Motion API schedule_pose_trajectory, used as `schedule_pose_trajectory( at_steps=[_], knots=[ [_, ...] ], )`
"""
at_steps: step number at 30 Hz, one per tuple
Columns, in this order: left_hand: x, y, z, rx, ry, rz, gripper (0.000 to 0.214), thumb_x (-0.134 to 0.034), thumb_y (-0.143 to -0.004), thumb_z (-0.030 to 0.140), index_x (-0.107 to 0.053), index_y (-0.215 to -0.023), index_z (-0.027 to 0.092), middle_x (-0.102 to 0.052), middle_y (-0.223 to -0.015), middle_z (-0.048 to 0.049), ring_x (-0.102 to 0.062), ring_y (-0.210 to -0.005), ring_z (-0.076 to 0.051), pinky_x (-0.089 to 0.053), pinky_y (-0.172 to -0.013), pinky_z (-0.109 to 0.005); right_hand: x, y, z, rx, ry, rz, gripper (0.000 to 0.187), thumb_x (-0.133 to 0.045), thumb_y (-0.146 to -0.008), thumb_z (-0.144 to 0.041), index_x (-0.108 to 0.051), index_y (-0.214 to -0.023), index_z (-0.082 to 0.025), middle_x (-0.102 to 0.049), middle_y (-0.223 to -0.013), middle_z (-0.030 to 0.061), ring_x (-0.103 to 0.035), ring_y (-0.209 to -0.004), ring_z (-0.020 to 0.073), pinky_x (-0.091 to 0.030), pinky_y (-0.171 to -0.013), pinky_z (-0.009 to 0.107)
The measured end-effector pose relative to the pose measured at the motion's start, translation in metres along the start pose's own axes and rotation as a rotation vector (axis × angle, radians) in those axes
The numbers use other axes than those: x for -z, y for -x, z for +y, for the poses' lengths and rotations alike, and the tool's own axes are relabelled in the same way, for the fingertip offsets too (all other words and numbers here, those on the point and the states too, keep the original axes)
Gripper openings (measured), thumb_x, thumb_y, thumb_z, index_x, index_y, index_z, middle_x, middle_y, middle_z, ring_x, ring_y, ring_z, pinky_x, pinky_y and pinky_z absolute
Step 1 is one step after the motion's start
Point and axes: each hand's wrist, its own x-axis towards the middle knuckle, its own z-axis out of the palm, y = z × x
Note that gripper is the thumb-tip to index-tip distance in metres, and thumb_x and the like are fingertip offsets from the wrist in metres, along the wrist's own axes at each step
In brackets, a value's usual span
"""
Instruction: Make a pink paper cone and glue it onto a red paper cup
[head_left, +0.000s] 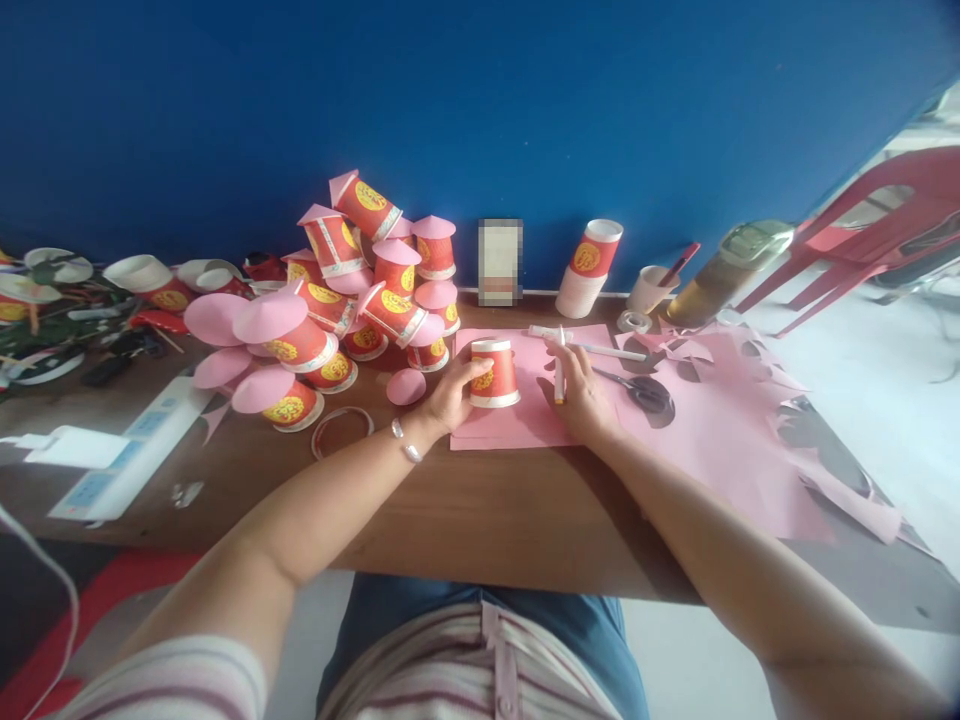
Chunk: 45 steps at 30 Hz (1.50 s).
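An inverted red paper cup (498, 376) with a yellow emblem is gripped by the left hand (453, 394) above pink paper sheets (487, 432) laid on the brown surface (465, 520), while a white marker (559, 378) with a yellow end is held in the right hand (582, 396). To the left, red paper cups (388, 315) capped with pink paper cones (271, 316) are heaped near a white power strip (97, 490), on which a charger (79, 447) is seated. To the right, dark-handled scissors (637, 389) are laid on cut pink paper (720, 470), and behind them a cup stack (577, 295), a tape roll (634, 321) and a bottle (705, 280) are ranged before the blue wall (450, 100).
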Motion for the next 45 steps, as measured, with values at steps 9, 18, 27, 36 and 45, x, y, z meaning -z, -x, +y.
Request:
schedule_pose_trajectory(
  at_steps=[9,18,27,36,45],
  knots=[
    [0.002,0.003,0.0,-0.164,-0.398,-0.088,0.051,-0.079,-0.08,0.038,-0.062,-0.125,0.02,-0.067,-0.121,-0.0083,-0.06,-0.116,-0.028,-0.047,-0.101,-0.039,-0.002,-0.002,0.006,-0.053,-0.182,0.01,0.078,-0.066,-0.093,-0.037,-0.026,-0.16,-0.028,-0.052,-0.132,0.0151,-0.066,-0.097,0.0245,-0.063,-0.081,0.046],
    [0.005,-0.002,-0.002,-0.076,-0.125,-0.082,0.045,-0.072,-0.079,0.03,-0.066,-0.123,0.021,-0.072,-0.115,-0.0072,-0.065,-0.102,-0.024,-0.049,-0.09,-0.037,0.002,-0.005,0.003,-0.092,-0.173,0.05,0.032,-0.047,-0.103,-0.033,-0.058,-0.132,-0.027,-0.065,-0.124,0.0108,-0.068,-0.104,0.0267,-0.059,-0.089,0.046],
    [-0.002,0.0,0.009,0.123,0.112,-0.021,0.05,-0.07,-0.075,0.028,-0.068,-0.123,0.017,-0.074,-0.124,-0.0126,-0.067,-0.119,-0.033,-0.054,-0.094,-0.042,0.007,-0.007,-0.003,-0.134,-0.196,0.006,0.029,-0.057,-0.098,-0.036,-0.062,-0.124,-0.024,-0.071,-0.111,0.0095,-0.069,-0.096,0.0257,-0.058,-0.082,0.04],
    [-0.003,0.0,0.014,0.207,0.175,-0.056,0.046,-0.069,-0.073,0.037,-0.072,-0.112,0.011,-0.075,-0.119,-0.0172,-0.065,-0.123,-0.037,-0.055,-0.1,-0.046,0.006,-0.007,-0.003,-0.12,-0.208,0.026,0.025,-0.054,-0.099,-0.032,-0.064,-0.12,-0.023,-0.075,-0.099,0.0077,-0.072,-0.09,0.0247,-0.059,-0.082,0.04],
    [-0.005,-0.001,0.013,0.241,0.185,-0.023,0.047,-0.066,-0.077,0.045,-0.07,-0.108,0.011,-0.077,-0.109,-0.018,-0.068,-0.121,-0.038,-0.053,-0.102,-0.051,0.009,-0.003,-0.007,-0.092,-0.317,-0.012,0.029,-0.042,-0.107,-0.044,-0.062,-0.119,-0.025,-0.074,-0.086,0.0022,-0.07,-0.066,0.0169,-0.058,-0.068,0.032]
  ],
)
